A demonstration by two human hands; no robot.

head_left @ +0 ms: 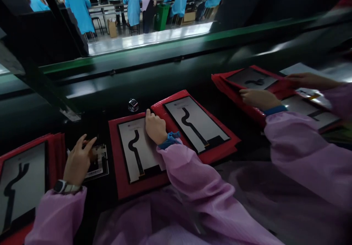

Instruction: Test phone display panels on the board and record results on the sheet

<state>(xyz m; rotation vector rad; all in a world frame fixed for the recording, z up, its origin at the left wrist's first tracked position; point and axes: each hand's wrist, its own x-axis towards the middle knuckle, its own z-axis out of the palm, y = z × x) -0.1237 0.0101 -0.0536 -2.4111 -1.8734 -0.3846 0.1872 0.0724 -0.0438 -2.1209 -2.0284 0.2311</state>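
Note:
My left hand (pixel 78 160), with a watch on the wrist, has its fingers spread above a small flat part with labels and a brownish piece (pixel 99 160). My right hand (pixel 156 127) has curled fingers at the upper right edge of a display panel (pixel 140 149) with a black ribbon cable, which lies on a red sheet (pixel 121 182). What those fingers grip is hidden. Just right of this hand, a second display panel (pixel 196 122) rests on a red stack (pixel 220 157). At the far left lies another panel (pixel 27 186) on red sheets (pixel 57 153).
A small shiny metal object (pixel 133 105) sits behind the panels. At right, a co-worker's hands (pixel 261 99) handle a red sheet (pixel 222 85) with a panel on it. A dark post (pixel 41 80) and a green-edged rail (pixel 154 69) stand ahead. People in blue gowns (pixel 78 6) are beyond.

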